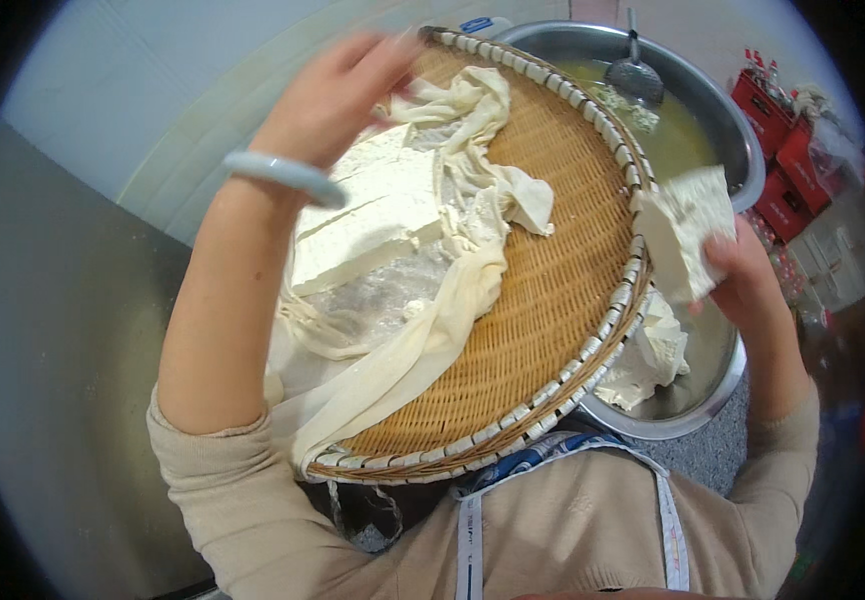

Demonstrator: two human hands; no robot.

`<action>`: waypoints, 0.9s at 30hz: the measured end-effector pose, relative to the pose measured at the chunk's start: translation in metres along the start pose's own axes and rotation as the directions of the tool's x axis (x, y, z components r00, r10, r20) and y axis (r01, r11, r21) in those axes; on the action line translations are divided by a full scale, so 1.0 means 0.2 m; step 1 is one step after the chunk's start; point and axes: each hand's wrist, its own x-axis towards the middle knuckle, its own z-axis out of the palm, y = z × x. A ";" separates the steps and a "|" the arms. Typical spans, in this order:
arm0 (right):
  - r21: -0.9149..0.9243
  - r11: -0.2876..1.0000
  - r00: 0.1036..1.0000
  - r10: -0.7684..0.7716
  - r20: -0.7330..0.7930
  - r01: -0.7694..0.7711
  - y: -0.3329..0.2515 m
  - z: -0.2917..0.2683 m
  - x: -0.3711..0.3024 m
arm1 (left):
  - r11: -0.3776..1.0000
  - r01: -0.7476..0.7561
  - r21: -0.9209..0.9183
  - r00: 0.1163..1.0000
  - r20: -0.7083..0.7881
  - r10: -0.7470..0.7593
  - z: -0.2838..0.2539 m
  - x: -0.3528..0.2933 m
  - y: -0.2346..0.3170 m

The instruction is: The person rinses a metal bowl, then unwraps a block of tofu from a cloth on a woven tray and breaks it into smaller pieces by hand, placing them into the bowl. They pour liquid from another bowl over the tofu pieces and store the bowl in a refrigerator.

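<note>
My right hand [750, 275] grips a thick white block of tofu [691, 235], holding it upright beyond the right rim of a round woven bamboo tray [563, 290]. Below that hand, broken tofu pieces [653, 355] lie in a steel basin [668, 428]. My left hand [358, 85], a pale bangle [288, 175] on its wrist, hovers over the tray's far left part. Its fingers are slightly blurred but look stretched, thumb apart, holding nothing I can see. Under it, cut slabs of tofu [373, 225] rest on a wet cream cloth [433, 325], bunched around them.
A larger steel basin [751, 150] of yellowish liquid stands behind the tray at the right, with a metal ladle [635, 78] and white curds [628, 108] in it. Red crates of bottles [783, 190] sit at the far right. A grey surface [83, 330] flanks the left.
</note>
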 end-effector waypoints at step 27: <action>-0.991 -0.121 0.994 0.081 -0.067 -0.057 0.22 -0.24 0.10 | 0.493 0.469 0.733 0.833 -0.183 -0.522 -0.33 -0.44 -1.03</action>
